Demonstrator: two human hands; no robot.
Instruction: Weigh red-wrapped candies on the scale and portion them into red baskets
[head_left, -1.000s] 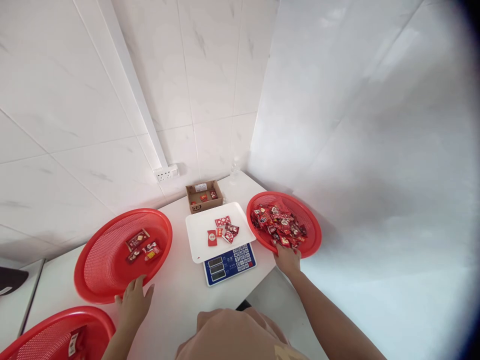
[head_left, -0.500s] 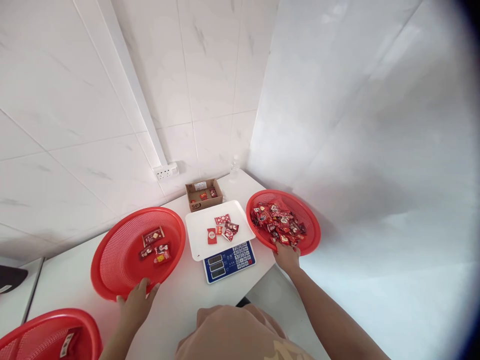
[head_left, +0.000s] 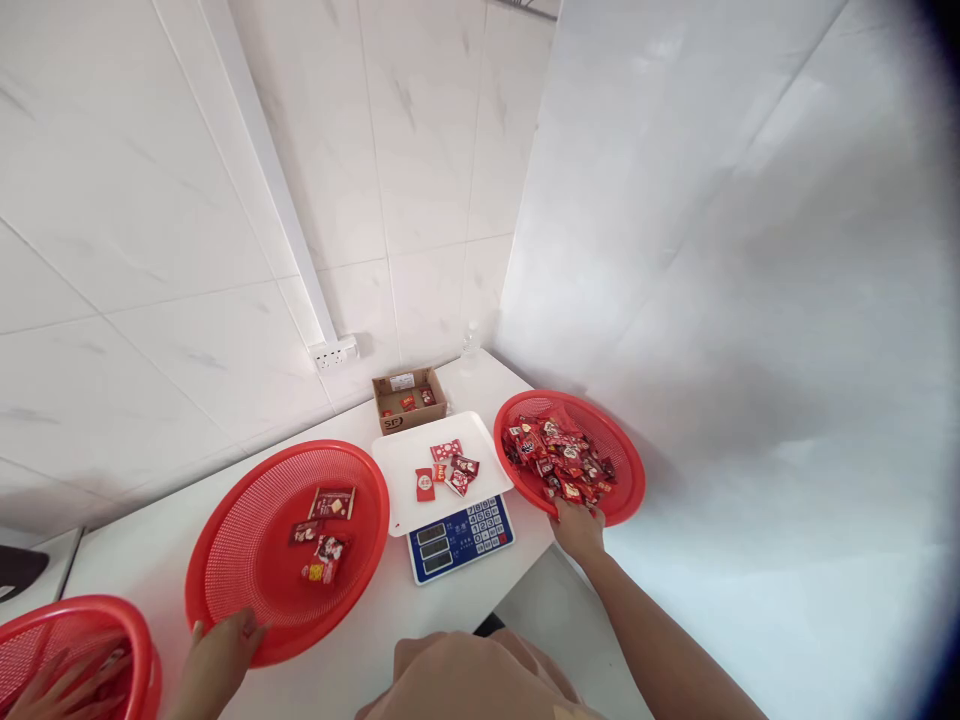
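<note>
My left hand is closed on the near rim of a red plastic basket, its fingers hooked over the edge. A few wrapped snack packets lie inside that basket. On the right, my right hand grips the near rim of a second red basket, heaped with red packets. Between the two baskets stands a digital scale with a white tray on top. Several small red packets rest on the tray.
Behind the scale is a small cardboard box with a few packets. A clear bottle stands near the corner. At lower left, another person's hand reaches into a third red basket. A metal-like wall bounds the right side.
The left basket has shifted nearer to me and tips a little with my left hand. Another person's hand has come into the lower-left basket. My right hand keeps its hold.
</note>
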